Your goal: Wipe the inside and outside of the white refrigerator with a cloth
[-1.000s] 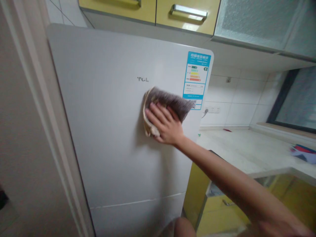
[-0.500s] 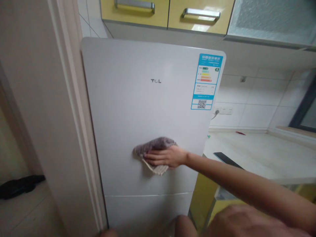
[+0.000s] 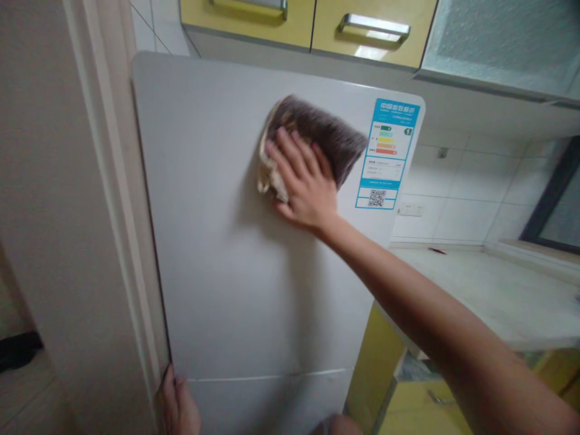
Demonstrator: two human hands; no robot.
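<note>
My right hand point(image 3: 308, 181) lies with fingers spread on a folded brown and cream cleaning cloth point(image 3: 333, 136), pressing it against the upper door of a white refrigerator point(image 3: 212, 241). Part of the cloth is hidden under the palm and fingers. The cloth's right corner comes close to the blue and white energy label point(image 3: 387, 154). Low at the left, my left hand point(image 3: 181, 408) rests at the refrigerator's side edge with its fingers pointing up; only part of it shows, and it holds no loose object.
A wall edge with pale trim point(image 3: 109, 181) runs close along the refrigerator's left side. Yellow cabinets point(image 3: 376, 30) with metal handles hang above. To the right stand a white countertop point(image 3: 453, 290), a tiled wall with a socket point(image 3: 411, 209) and yellow lower cabinets point(image 3: 378, 356).
My right hand has moved up the door with the cloth, from below the middle to the upper part, covering the brand lettering. My left hand has come further into view at the left edge.
</note>
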